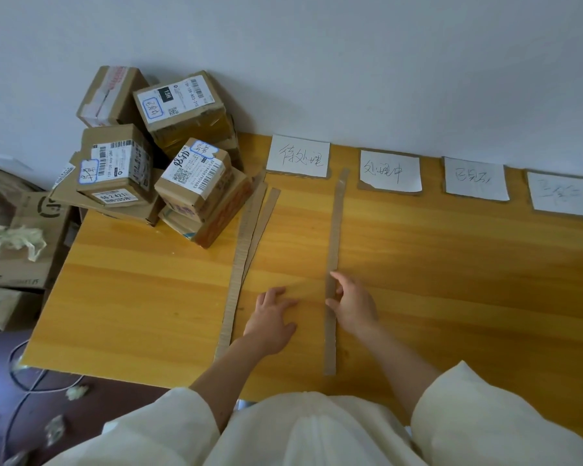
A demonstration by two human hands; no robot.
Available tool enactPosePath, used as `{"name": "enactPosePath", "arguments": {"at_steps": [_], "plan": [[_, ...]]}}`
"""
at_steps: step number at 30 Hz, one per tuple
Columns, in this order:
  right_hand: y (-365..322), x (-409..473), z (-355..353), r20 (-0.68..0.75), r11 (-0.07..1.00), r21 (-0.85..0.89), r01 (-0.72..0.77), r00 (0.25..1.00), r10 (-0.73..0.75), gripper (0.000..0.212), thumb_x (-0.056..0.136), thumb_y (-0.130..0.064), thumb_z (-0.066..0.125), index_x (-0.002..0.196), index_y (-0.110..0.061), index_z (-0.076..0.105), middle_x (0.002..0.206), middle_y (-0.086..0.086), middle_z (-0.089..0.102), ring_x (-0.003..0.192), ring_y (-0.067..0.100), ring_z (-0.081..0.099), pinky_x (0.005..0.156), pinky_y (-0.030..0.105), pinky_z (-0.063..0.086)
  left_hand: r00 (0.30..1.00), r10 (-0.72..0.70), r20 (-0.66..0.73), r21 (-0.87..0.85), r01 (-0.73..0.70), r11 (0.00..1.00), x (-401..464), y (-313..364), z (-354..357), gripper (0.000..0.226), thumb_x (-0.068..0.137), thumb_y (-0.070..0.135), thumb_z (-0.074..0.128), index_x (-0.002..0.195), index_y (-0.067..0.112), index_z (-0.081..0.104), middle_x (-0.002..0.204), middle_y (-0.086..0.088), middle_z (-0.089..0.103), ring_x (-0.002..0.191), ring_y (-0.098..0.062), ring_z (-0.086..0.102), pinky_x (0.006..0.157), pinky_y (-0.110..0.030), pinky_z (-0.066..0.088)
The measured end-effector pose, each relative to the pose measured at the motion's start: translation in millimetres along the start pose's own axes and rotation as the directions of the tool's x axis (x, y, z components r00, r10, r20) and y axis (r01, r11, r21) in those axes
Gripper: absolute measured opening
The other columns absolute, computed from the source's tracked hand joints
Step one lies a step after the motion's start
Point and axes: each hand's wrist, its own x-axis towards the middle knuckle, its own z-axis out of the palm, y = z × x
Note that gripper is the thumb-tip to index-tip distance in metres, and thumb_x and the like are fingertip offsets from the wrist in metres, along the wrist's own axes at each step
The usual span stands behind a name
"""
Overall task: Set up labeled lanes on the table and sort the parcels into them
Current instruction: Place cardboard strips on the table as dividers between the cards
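Under the right hand (352, 306), fingers and thumb pinch the near stretch of a long cardboard strip (334, 250), which lies flat and runs away toward the gap between the first two paper labels (298, 156), likely being squared up as a lane divider. Just left of it, the left hand (271, 319) rests open, fingers spread flat on the tabletop (451, 280), probably steadying. Further left, spare strips (249, 230) lie bunched together, seemingly waiting for the remaining lanes. Beyond them, at the far left corner, the parcels (169, 156) sit stacked, some overhanging the edge. To the right of the hands the wood is bare up to the labels along the wall.
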Motion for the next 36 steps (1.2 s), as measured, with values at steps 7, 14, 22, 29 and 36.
{"name": "enactPosePath", "arguments": {"at_steps": [7,14,22,29,36], "plan": [[-4.5,10.0,-2.7,-0.004,1.0,-0.01,-0.004,1.0,0.004,0.061,0.092,-0.021,0.065,0.147,-0.029,0.039,0.119,0.0,0.056,0.107,0.02,0.055,0.081,0.03,0.045,1.0,0.001,0.03,0.012,-0.001,1.0,-0.7,-2.3,1.0,0.057,0.092,0.034,0.058,0.145,0.031,0.038,0.155,0.004,0.012,0.142,-0.021,0.011,0.113,-0.035,0.031],[-16.6,5.1,-7.2,-0.074,1.0,-0.023,-0.004,0.997,0.002,0.049,0.093,-0.029,0.063,0.139,-0.026,0.046,0.114,-0.003,0.059,0.102,0.018,0.057,0.074,0.029,0.045,1.0,0.005,0.007,-0.082,-0.004,0.997,-1.0,-3.1,-7.1,0.05,0.093,0.031,0.056,0.141,0.029,0.044,0.151,0.005,0.027,0.141,-0.02,0.022,0.109,-0.035,0.036],[-75.6,-8.6,17.7,-0.014,0.989,0.119,0.088,0.996,-0.087,0.025,0.096,-0.04,0.056,0.113,-0.022,0.062,0.1,-0.009,0.063,0.079,0.009,0.058,0.058,0.02,0.044,0.881,-0.195,-0.432,-0.288,0.071,0.955,-20.1,-59.0,-40.5,0.036,0.092,0.012,0.052,0.124,0.027,0.06,0.132,0.003,0.055,0.125,-0.018,0.045,0.093,-0.03,0.044],[-134.0,-11.6,61.4,0.094,0.991,0.137,-0.011,0.996,-0.002,0.033,0.09,-0.047,0.062,0.112,-0.022,0.062,0.102,-0.005,0.062,0.097,0.017,0.063,0.077,0.029,0.051,0.884,-0.263,-0.387,-0.154,0.219,0.963,-29.9,-119.6,-41.4,0.059,0.085,0.004,0.055,0.136,0.032,0.05,0.148,0.001,0.038,0.133,-0.023,0.034,0.108,-0.035,0.036],[-175.2,-10.7,85.7,0.038,0.977,0.05,-0.206,0.978,0.205,0.056,0.085,-0.049,0.067,0.126,-0.015,0.051,0.12,0.004,0.064,0.109,0.025,0.063,0.074,0.031,0.047,0.924,-0.199,-0.326,-0.038,0.198,0.98,-33.9,-133.5,-42.9,0.059,0.087,0.019,0.063,0.14,0.035,0.043,0.153,0.003,0.024,0.139,-0.023,0.023,0.11,-0.036,0.032]]}}
